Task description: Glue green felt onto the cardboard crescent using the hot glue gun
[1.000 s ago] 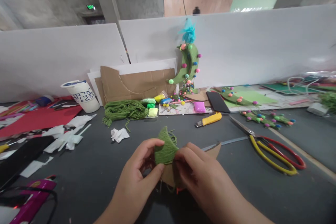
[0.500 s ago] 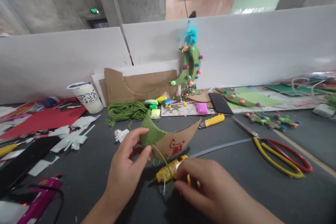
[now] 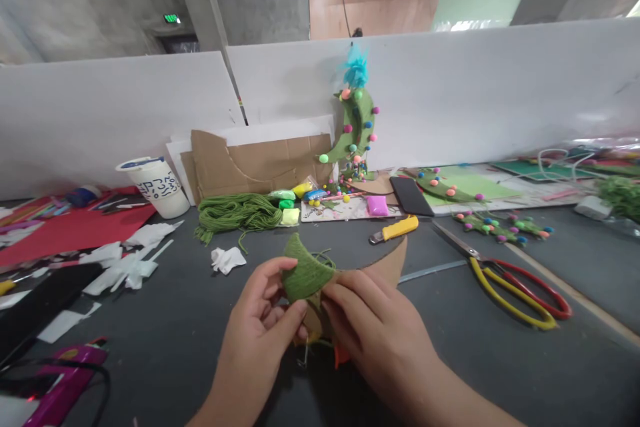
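Observation:
My left hand (image 3: pixel 260 333) and my right hand (image 3: pixel 373 330) both grip a crescent-shaped cardboard piece (image 3: pixel 385 263) just above the dark table (image 3: pixel 165 320). One end of the crescent is wrapped in green yarn (image 3: pixel 305 272); my left thumb and fingers pinch that wrapped end. My right fingers press the yarn against the cardboard from the other side. A loose strand of green yarn curls beside the wrapped part. Something orange peeks out under my right hand.
A skein of green yarn (image 3: pixel 237 211) lies behind, beside a white cup (image 3: pixel 155 185) and cardboard sheets (image 3: pixel 260 163). A yellow utility knife (image 3: pixel 395 229), scissors (image 3: pixel 505 277), a phone (image 3: pixel 411 195), a decorated green crescent (image 3: pixel 356 121), paper scraps (image 3: pixel 227 258) and a pink glue gun (image 3: pixel 60 383) surround me.
Half a second ago my right hand was down at a yellow tube on the table; it has come back up onto the crescent, which my left hand has turned and lowered.

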Demonstrator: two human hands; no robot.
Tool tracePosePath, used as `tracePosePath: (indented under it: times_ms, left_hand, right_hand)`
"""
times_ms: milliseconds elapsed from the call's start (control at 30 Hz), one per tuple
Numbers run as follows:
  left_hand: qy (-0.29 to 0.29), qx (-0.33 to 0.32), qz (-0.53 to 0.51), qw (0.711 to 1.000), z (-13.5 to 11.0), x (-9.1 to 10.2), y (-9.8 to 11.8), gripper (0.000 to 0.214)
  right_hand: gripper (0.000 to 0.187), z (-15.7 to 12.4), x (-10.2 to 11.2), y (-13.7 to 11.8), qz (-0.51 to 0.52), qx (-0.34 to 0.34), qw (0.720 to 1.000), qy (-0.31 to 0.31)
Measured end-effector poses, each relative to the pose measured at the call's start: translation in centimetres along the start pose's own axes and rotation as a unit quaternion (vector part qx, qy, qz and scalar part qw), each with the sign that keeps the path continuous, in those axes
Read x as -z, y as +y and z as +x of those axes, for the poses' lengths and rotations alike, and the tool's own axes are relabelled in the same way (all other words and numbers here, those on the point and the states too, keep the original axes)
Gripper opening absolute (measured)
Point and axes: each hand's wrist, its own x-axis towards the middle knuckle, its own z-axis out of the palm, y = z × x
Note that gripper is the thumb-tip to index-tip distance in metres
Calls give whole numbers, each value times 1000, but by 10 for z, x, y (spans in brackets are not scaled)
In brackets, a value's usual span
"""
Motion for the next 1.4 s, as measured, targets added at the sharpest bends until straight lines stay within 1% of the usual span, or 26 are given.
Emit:
tracePosePath:
  times_ms: [133, 333, 433, 500, 567, 633, 667, 733, 800, 833, 900, 933, 1000, 1067, 1100, 1133, 1167, 1200, 1233, 1267, 1333, 1400]
  left_hand:
    - [-4, 8, -13, 1000, 0, -1, 0, 36]
    - [-25, 12, -33, 999, 1, -3, -4, 37]
    - [-23, 17, -47, 998, 1, -3, -4, 40]
    - [-22, 18, -54, 998, 1, -2, -3, 41]
    - [-22, 15, -62, 998, 2, -1, -3, 42]
    - [-22, 4, -70, 997, 5, 2, -3, 41]
    - [-20, -4, -70, 997, 8, 3, -3, 41]
    - [-7, -26, -57, 998, 14, 8, -4, 39]
    - [19, -56, -27, 998, 22, 15, -5, 38]
    - [34, -71, -6, 997, 26, 19, -5, 37]
    - [54, -90, 34, 994, 34, 26, -7, 36]
    - [63, -96, 47, 992, 37, 29, -7, 36]
    - [75, -103, 60, 990, 41, 34, -9, 36]
    - [83, -108, 61, 989, 44, 37, -9, 36]
    - [88, -111, 63, 988, 45, 38, -9, 36]
    - [93, -113, 66, 987, 45, 40, -9, 36]
    - [98, -117, 69, 986, 46, 41, -8, 36]
    - [104, -121, 72, 985, 47, 43, -7, 36]
    - [110, -127, 76, 983, 49, 46, -6, 37]
    - [116, -133, 78, 981, 50, 50, -4, 37]
    - [129, -149, 79, 977, 55, 59, -2, 38]
    - [141, -165, 73, 973, 60, 68, 0, 40]
  right_hand:
    - [22, -2, -4, 2, -55, 26, 998, -15]
    - [27, -5, -9, -2, -115, 30, 991, -58]
    - [27, -5, -13, 1, -111, 27, 992, -46]
    - [26, -3, -14, 3, -78, 18, 996, -34]
    - [21, 0, -12, 4, -10, -11, 1000, -14]
    - [15, 2, -7, 4, 78, -63, 995, 10]
    - [14, 3, -4, 4, 122, -96, 988, 24]
    - [14, 4, 4, 8, 200, -165, 964, 59]
    - [17, 4, 13, 18, 240, -225, 939, 95]
    - [18, 5, 17, 25, 236, -247, 934, 107]
    - [25, 6, 23, 42, 177, -279, 941, 80]
    - [28, 7, 25, 50, 133, -285, 948, 46]
    - [34, 8, 27, 61, 12, -284, 958, -38]
    - [34, 7, 25, 63, -66, -275, 951, -123]
    - [33, 5, 22, 60, -78, -272, 945, -167]
    - [31, 2, 20, 54, -76, -272, 937, -208]
    - [34, -1, 17, 47, -61, -271, 926, -256]
    - [36, -4, 13, 39, -46, -272, 916, -292]
    - [33, -7, 10, 32, -35, -265, 913, -308]
    - [27, -11, 8, 27, -27, -255, 916, -307]
    - [12, -15, 4, 22, 10, -258, 917, -305]
    - [3, -17, 2, 25, 78, -281, 906, -306]
